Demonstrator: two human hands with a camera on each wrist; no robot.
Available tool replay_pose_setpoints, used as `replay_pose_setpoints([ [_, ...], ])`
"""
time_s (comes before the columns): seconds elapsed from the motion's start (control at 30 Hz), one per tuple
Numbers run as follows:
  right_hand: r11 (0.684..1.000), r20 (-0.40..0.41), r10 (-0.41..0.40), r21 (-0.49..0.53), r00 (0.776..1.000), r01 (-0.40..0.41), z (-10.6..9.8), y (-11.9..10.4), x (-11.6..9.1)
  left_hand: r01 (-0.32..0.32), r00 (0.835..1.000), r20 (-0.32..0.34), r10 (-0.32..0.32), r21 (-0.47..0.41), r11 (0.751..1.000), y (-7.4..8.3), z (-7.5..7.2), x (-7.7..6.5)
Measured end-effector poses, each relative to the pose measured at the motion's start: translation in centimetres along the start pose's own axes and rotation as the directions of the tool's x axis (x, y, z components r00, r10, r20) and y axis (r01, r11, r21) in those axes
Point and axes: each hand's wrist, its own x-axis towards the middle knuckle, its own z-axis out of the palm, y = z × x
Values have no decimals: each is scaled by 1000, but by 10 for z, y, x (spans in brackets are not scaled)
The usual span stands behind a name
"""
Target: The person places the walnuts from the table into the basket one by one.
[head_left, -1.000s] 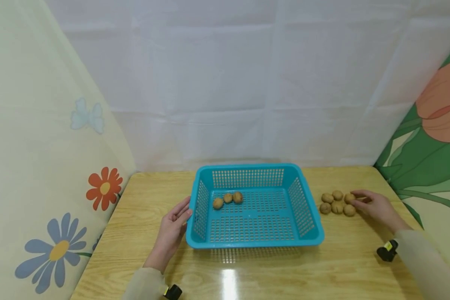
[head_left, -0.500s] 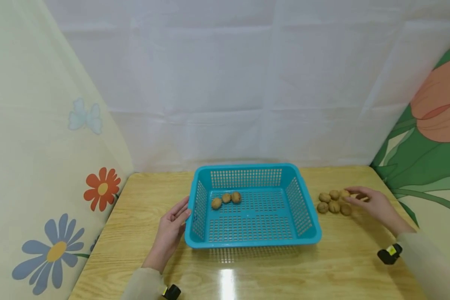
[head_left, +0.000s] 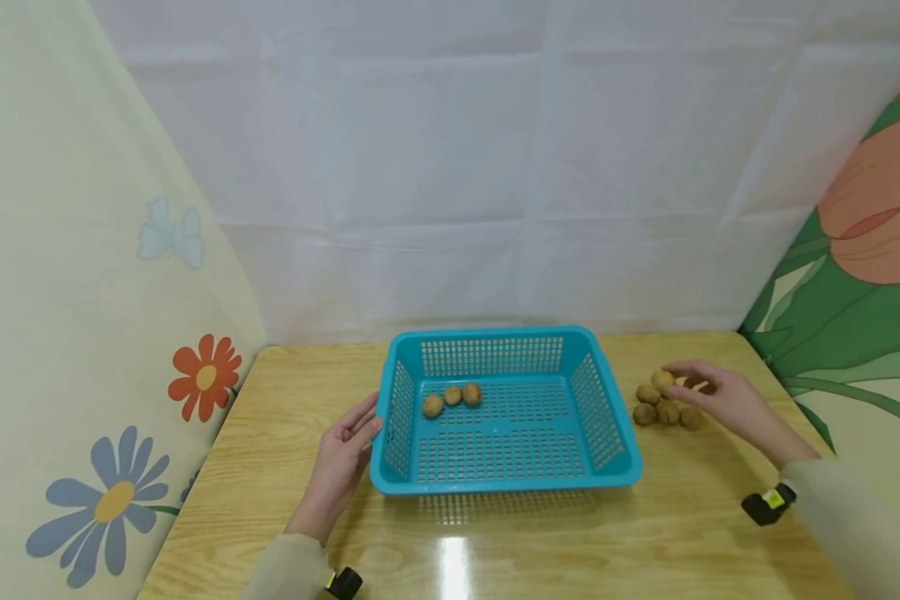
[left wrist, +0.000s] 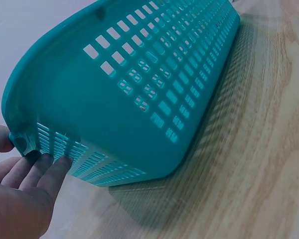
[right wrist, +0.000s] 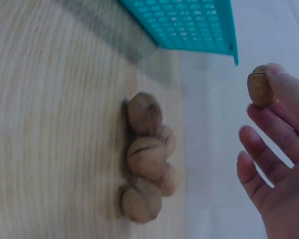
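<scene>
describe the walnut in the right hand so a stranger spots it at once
Find the blue basket on the table. To its right, five walnuts lie clustered, with the right hand close by. The walnut you want is pinched in that hand, the only one held up.

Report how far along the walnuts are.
Looks done: three walnuts in the basket. In hand: the right grip pinches another walnut above the table; the left grip holds the basket. Apparently remaining: five walnuts on the table.
</scene>
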Motion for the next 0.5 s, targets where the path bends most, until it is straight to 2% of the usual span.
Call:
replay_pose_setpoints([
  [0.23, 999, 27, -38, 20, 999, 37, 5, -30, 11, 10, 1000, 8, -10, -16, 1000, 1, 1, 1],
  [0.5, 999, 67, -48, 25, 997, 47, 17, -68, 37, 17, 1000, 9, -17, -8, 1000, 3, 1, 0],
])
